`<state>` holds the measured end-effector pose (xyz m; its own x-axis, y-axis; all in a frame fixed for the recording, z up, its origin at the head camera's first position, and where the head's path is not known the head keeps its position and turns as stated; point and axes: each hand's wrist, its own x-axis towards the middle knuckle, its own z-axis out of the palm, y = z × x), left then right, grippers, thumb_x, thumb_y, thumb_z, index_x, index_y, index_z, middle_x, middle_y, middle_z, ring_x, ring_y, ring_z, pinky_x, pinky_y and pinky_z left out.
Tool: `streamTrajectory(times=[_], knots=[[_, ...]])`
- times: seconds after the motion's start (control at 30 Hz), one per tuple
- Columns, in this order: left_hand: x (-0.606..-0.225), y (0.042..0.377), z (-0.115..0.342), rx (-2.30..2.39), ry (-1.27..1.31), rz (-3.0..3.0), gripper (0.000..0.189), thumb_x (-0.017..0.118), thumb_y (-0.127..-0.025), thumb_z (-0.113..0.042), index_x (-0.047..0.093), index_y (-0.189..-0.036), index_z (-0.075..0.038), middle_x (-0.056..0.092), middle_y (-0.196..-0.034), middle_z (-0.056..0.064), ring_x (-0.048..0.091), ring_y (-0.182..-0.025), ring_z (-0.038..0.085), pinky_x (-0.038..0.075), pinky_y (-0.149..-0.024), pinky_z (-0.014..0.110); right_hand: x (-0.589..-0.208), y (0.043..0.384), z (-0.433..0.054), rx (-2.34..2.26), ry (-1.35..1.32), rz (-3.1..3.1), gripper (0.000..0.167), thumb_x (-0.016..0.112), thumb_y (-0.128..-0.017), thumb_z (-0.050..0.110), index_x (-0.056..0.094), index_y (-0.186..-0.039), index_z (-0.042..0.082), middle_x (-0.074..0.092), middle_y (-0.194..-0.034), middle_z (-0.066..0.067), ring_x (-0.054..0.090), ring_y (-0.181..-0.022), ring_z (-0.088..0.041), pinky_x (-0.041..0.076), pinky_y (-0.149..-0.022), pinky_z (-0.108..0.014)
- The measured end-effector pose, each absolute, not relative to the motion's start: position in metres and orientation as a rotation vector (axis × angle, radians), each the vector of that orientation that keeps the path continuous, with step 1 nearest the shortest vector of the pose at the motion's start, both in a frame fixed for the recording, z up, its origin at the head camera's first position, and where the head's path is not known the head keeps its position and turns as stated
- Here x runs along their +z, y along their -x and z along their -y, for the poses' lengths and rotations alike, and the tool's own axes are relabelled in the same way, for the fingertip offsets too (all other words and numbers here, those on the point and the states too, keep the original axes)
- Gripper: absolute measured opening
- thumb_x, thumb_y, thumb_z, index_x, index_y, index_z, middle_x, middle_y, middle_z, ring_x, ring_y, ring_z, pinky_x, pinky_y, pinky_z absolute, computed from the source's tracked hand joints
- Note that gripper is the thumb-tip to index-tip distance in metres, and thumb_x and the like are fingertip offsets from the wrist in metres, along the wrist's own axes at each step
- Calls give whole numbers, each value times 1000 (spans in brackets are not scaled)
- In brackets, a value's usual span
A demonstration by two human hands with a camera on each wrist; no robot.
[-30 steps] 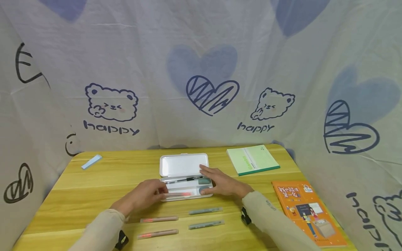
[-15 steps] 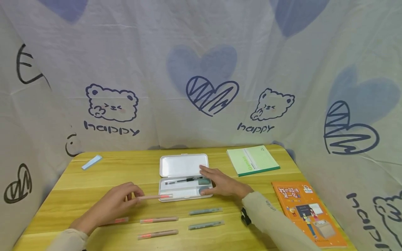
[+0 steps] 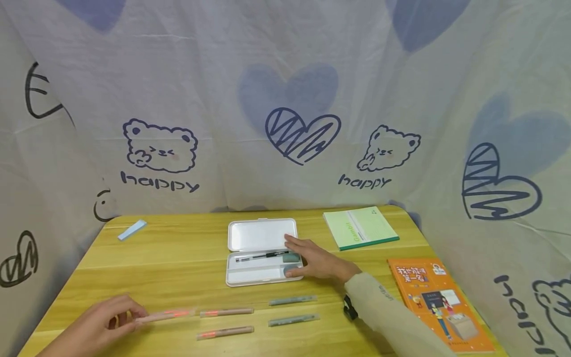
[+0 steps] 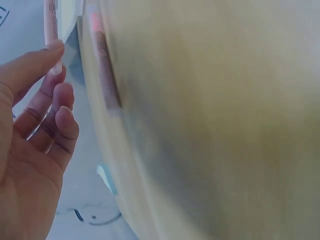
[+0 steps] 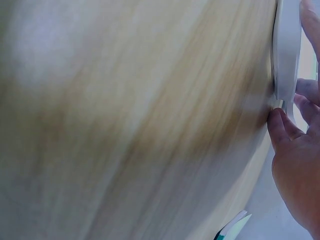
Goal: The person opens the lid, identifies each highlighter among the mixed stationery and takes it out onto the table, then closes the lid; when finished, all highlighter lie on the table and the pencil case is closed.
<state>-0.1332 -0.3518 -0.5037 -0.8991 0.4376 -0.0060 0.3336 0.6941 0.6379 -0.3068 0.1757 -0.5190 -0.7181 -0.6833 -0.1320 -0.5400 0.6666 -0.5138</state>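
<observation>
My left hand [image 3: 104,317] pinches a pinkish-brown pen with a red end [image 3: 165,316] between thumb and fingers, low over the table's left front. In the left wrist view, the held pen [image 4: 50,22] points away from the fingertips, and a similar pen lies on the wood beside it. My right hand [image 3: 321,260] rests with spread fingers on the right end of an opened white pencil case [image 3: 236,284], thumb at the lower tray and forefinger at the lid. In the tray lie a black clear-barrelled pen [image 3: 263,256] and a grey-green block [image 3: 291,258]; a bluish piece is partly hidden by the thumb.
Two more pinkish pens, an upper one [image 3: 226,312] and a lower one [image 3: 225,332], lie before the case. Right of them are two grey-green pens [image 3: 293,320]. A green notebook [image 3: 360,228], an orange book [image 3: 439,302] and a pale blue strip [image 3: 132,230] lie farther out.
My left hand has lifted the pinkish pen out of the case's front compartment and carried it left and toward me. The right hand stays on the case.
</observation>
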Motion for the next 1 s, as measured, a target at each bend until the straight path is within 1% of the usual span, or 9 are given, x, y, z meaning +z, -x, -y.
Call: streamTrajectory(times=[0.1, 0.17, 0.2, 0.3, 0.4, 0.63, 0.83, 1.0], knots=[[-509, 127, 362, 979, -586, -2676, 9, 70, -108, -20, 76, -115, -18, 63, -90, -17, 51, -68, 0, 43, -56, 25, -520, 308, -177, -638, 976, -2577, 95, 74, -101, 56, 27, -174, 15, 10, -185, 4, 18, -169, -33, 22, -135, -58], [-513, 123, 367, 985, -520, -2627, 11, 69, -109, -25, 77, -115, -20, 64, -91, -18, 51, -68, 1, 42, -56, 26, -520, 308, -177, -631, 977, -2580, 95, 73, -101, 56, 27, -174, 16, 10, -185, 5, 18, -169, -32, 22, -135, -58], [-516, 121, 370, 1009, -512, -2595, 12, 67, -110, -24, 77, -116, -20, 64, -92, -17, 51, -68, 2, 42, -56, 26, -521, 308, -177, -628, 977, -2580, 95, 73, -101, 57, 27, -174, 16, 10, -185, 5, 18, -169, -32, 22, -135, -58], [-525, 117, 377, 1098, -536, -2514, 14, 64, -112, -18, 77, -117, -19, 64, -92, -16, 53, -67, 6, 42, -55, 27, -521, 308, -177, -626, 978, -2576, 95, 73, -102, 57, 26, -174, 16, 10, -185, 5, 18, -169, -32, 23, -135, -58], [-533, 114, 383, 1168, -587, -2466, 16, 61, -111, -11, 76, -117, -16, 63, -90, -16, 54, -65, 8, 43, -53, 28, -520, 306, -176, -629, 970, -2571, 94, 73, -102, 56, 26, -174, 17, 10, -185, 5, 18, -169, -32, 23, -135, -58], [-544, 112, 388, 1160, -590, -2477, 15, 62, -111, -12, 75, -117, -17, 61, -88, -16, 54, -65, 8, 44, -53, 28, -518, 305, -176, -636, 963, -2573, 94, 73, -102, 55, 27, -174, 16, 10, -185, 4, 17, -169, -32, 23, -135, -59], [-546, 113, 388, 1171, -681, -2494, 17, 64, -109, -7, 74, -119, -17, 61, -89, -17, 53, -64, 6, 44, -52, 27, -520, 306, -176, -627, 970, -2573, 94, 72, -102, 56, 26, -174, 16, 10, -185, 5, 18, -169, -32, 23, -135, -58], [-547, 114, 389, 1174, -737, -2521, 21, 66, -107, -4, 74, -120, -20, 61, -90, -17, 53, -65, 5, 44, -52, 26, -520, 307, -176, -624, 968, -2578, 95, 73, -101, 57, 26, -174, 16, 10, -185, 6, 18, -169, -31, 23, -135, -57]])
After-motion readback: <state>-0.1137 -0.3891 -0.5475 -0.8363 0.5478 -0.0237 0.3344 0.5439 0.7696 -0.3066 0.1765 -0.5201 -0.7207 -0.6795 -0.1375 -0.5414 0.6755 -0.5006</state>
